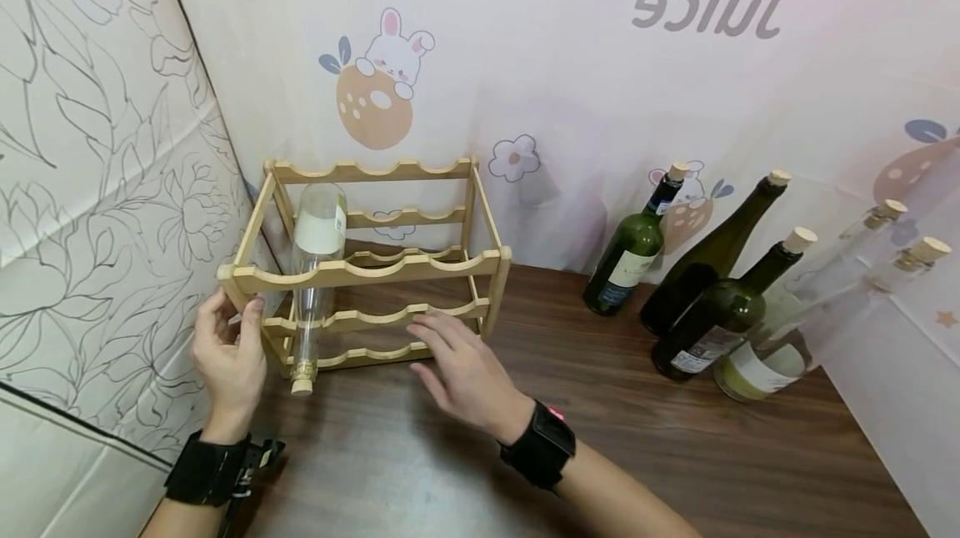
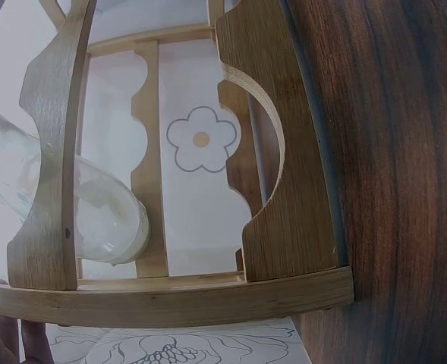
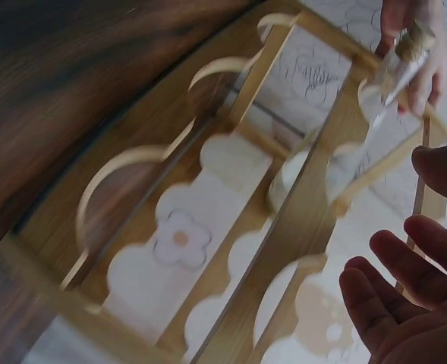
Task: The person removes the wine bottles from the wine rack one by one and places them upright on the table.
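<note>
A wooden wine rack (image 1: pixel 375 273) stands on the table at the left, its bars scalloped. One clear glass bottle (image 1: pixel 318 231) lies in its leftmost top hollow, the corked neck pointing down and forward. My left hand (image 1: pixel 231 359) grips the rack's front left corner between thumb and fingers; only fingertips show in the left wrist view. My right hand (image 1: pixel 468 375) hovers before the rack's front, fingers spread and loosely bent, holding nothing. In the right wrist view its palm (image 3: pixel 413 311) faces the rack. Whether it touches a bar, I cannot tell.
Several corked bottles stand upright at the right: a green bottle (image 1: pixel 630 250), two dark ones and, behind those, clear ones (image 1: pixel 780 354). Printed wall sheets (image 1: pixel 562 62) rise behind and on the left. Brown wood-grain tabletop (image 1: pixel 360 455) extends in front of the rack.
</note>
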Demonstrator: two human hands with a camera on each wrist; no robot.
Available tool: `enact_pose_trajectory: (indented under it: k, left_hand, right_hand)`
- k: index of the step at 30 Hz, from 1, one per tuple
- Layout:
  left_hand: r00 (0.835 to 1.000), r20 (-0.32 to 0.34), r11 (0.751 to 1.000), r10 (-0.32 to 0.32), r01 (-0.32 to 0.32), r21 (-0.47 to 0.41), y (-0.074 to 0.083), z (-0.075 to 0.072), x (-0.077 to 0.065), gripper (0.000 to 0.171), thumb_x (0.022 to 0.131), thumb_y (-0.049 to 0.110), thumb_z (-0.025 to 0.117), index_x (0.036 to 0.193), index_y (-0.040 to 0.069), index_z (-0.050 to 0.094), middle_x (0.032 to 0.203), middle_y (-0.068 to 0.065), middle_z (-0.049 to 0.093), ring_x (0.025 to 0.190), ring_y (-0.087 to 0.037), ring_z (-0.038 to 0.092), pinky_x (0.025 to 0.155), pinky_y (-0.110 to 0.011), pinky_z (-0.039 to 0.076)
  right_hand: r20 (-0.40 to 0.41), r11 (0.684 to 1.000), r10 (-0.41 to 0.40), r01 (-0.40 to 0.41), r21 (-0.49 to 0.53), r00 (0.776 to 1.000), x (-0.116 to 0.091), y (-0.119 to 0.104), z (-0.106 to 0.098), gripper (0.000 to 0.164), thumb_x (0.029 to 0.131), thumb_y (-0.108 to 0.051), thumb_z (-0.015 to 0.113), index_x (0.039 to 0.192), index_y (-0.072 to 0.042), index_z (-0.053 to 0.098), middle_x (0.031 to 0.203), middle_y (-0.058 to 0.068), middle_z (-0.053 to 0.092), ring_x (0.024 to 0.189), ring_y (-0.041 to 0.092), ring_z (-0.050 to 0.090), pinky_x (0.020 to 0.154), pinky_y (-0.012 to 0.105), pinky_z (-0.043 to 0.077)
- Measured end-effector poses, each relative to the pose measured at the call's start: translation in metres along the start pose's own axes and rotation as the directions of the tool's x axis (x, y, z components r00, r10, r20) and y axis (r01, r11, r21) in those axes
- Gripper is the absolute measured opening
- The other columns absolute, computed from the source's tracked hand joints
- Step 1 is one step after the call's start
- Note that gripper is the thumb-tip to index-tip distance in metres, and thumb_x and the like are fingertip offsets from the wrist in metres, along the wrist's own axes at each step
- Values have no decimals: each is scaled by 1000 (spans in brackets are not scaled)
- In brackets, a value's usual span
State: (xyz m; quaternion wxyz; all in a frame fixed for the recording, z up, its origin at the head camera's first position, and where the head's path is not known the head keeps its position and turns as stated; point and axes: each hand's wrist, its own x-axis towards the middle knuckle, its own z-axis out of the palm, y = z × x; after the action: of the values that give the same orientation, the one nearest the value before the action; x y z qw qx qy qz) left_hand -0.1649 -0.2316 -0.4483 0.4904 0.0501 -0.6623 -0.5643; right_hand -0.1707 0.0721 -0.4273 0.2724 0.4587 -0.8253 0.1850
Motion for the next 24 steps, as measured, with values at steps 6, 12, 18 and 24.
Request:
enact_pose_trajectory:
  k: [6, 12, 18, 24]
  left_hand:
    - [1000, 17, 1000, -17, 17, 9, -1, 0, 1, 34, 96, -6, 70, 129, -12, 63, 109, 20, 70, 97, 1, 70, 84, -10, 56]
    - [1000, 16, 1000, -24, 24, 7, -3, 0, 1, 35, 96, -7, 70, 129, -13, 62, 110, 19, 71, 98, 0, 69, 84, -10, 56]
    - [1000, 10, 1000, -2, 1, 10, 0, -1, 2, 33, 96, -6, 70, 128, -12, 64, 110, 21, 71, 98, 0, 70, 84, -11, 57]
    - [1000, 23, 1000, -6, 6, 14, 0, -2, 0, 33, 97, -6, 69, 128, -12, 63, 110, 21, 70, 97, 0, 70, 84, -12, 57]
  right_hand:
    - [53, 999, -32, 34, -29, 998, 23, -16, 20, 50, 98, -23, 75, 141, -3, 59, 144, 14, 63, 141, 30, 58, 125, 39, 43]
    - [66, 998, -52, 55, -32, 996, 36, -25, 33, 54, 97, -25, 77, 143, -5, 57, 149, 14, 60, 143, 30, 55, 125, 37, 43]
    - [79, 996, -58, 63, -68, 995, 44, -29, 41, 63, 97, -30, 77, 149, -5, 51, 155, 15, 54, 149, 31, 50, 126, 37, 41]
    - [105, 989, -80, 92, -112, 991, 54, -30, 50, 67, 95, -31, 79, 150, -8, 50, 159, 13, 50, 151, 32, 46, 127, 41, 41]
